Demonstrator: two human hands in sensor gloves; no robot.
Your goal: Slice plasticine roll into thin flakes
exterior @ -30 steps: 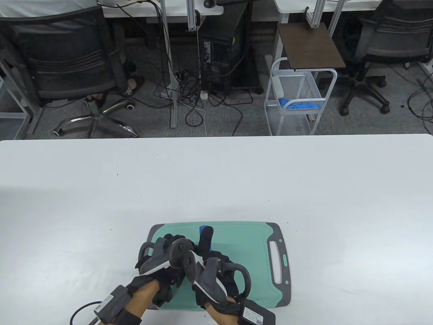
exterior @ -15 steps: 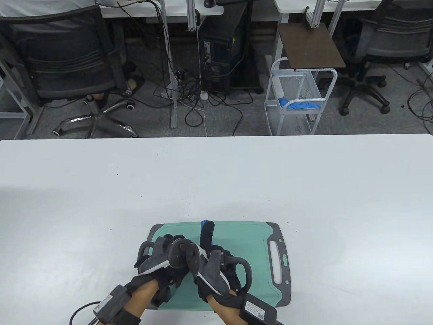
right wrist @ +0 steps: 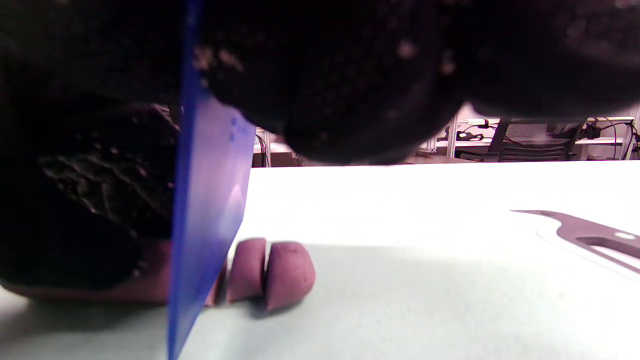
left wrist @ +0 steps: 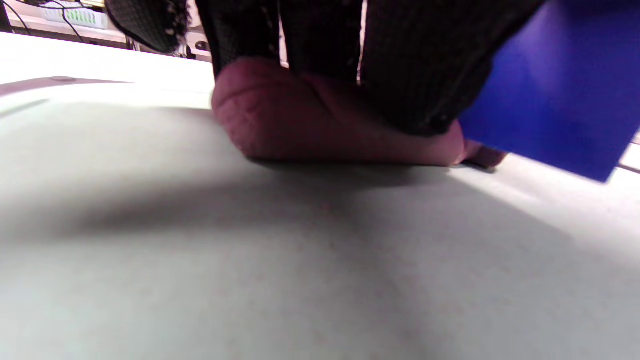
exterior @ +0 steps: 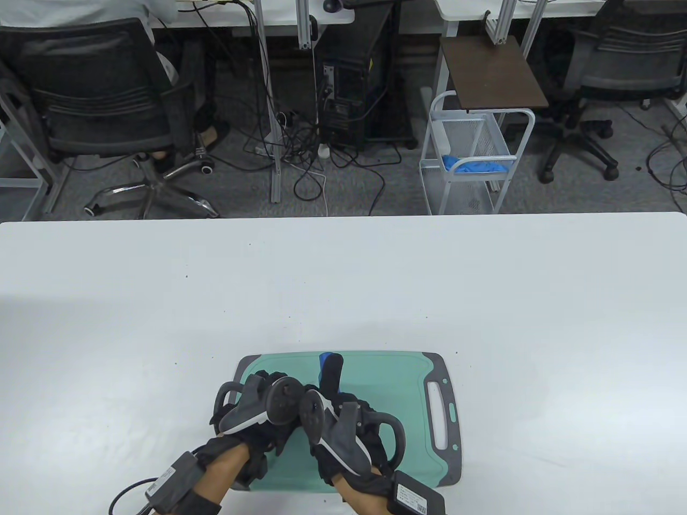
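A pinkish-brown plasticine roll [left wrist: 310, 120] lies on the green cutting board [exterior: 386, 381]. My left hand [exterior: 271, 378] presses its gloved fingers [left wrist: 400, 65] down on top of the roll and holds it. My right hand [exterior: 335, 394] grips a blue plastic blade [right wrist: 207, 225], held upright across the roll just past my left fingers. The blade also shows in the left wrist view [left wrist: 555, 95], and its tip shows in the table view [exterior: 325, 358]. Two cut slices [right wrist: 270, 272] stand on the board just right of the blade. In the table view the roll is hidden under my hands.
The board has grey ends and a handle slot [exterior: 440, 416] on its right side. It lies near the front edge of a white table [exterior: 483, 300]. Beyond the table's far edge are office chairs, cables and a wire cart [exterior: 472, 161].
My right hand has shifted slightly to the right and toward me with the blade. My left hand stays on the roll.
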